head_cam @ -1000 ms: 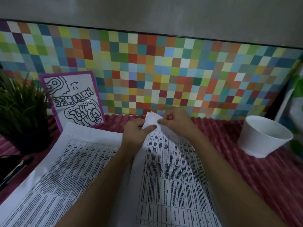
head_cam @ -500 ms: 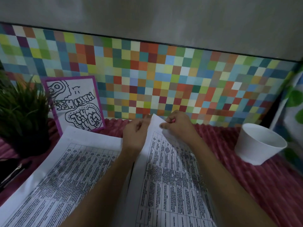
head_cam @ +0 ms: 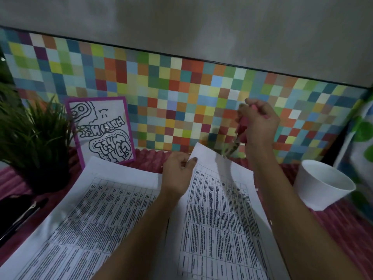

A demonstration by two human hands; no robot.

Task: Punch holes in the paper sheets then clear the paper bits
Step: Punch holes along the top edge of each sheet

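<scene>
Two printed sheets are lying on the red mat (head_cam: 343, 229): left sheet (head_cam: 96, 209) flat, right sheet (head_cam: 218, 209) with its far corner lifting. Small white paper bits (head_cam: 256, 189), too blurred to count, are sitting on the right sheet and at its right edge.

One plant (head_cam: 30, 134) is standing at far left, one white cup (head_cam: 321, 186) at right, one purple-framed card (head_cam: 103, 130) leaning on the checkered wall (head_cam: 181, 87).

Two hands are working. Left hand (head_cam: 177, 170) is pinching the right sheet's far left edge, thumb on top. Right hand (head_cam: 256, 122) is hovering above that corner, closed around one pink punch (head_cam: 241, 128); its metal end is pointing down, just clear of the sheet. Both forearms are covering parts of the sheets.
</scene>
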